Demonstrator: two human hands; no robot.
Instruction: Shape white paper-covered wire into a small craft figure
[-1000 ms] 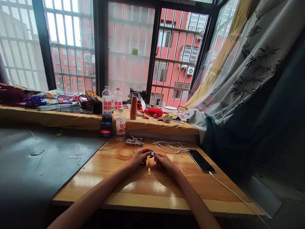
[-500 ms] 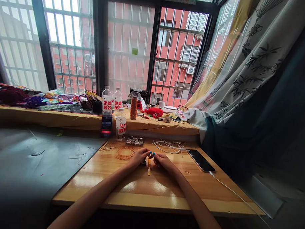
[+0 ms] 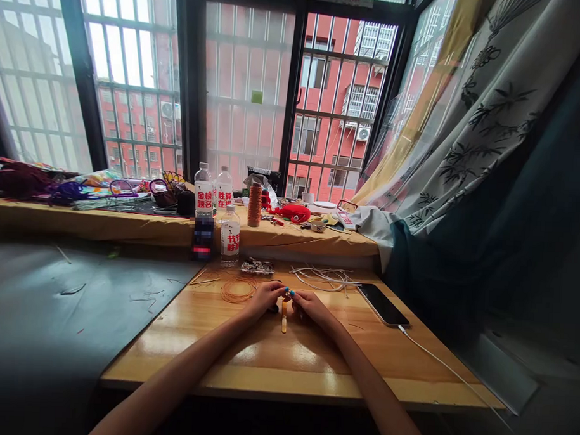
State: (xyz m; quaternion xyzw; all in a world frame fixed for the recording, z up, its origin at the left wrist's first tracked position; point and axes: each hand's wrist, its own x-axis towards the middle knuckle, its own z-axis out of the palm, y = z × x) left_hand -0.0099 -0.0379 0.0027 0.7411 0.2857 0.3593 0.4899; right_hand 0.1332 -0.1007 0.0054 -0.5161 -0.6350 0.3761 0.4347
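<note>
Both my hands meet over the middle of a wooden table. My left hand and my right hand pinch together at their fingertips on the upper end of a thin yellow stick that lies on the table and points toward me. The fingers of both hands are curled and closed. A coil of thin orange wire lies just left of my left hand. What else sits between the fingertips is too small to make out.
A black phone with a white cable lies to the right. White cords, small metal parts and a water bottle stand behind. A cloth-covered sill holds bottles, a thread spool and clutter. Dark mat at left.
Almost nothing has moved. My fingertips have drawn slightly closer together on the stick's upper end.
</note>
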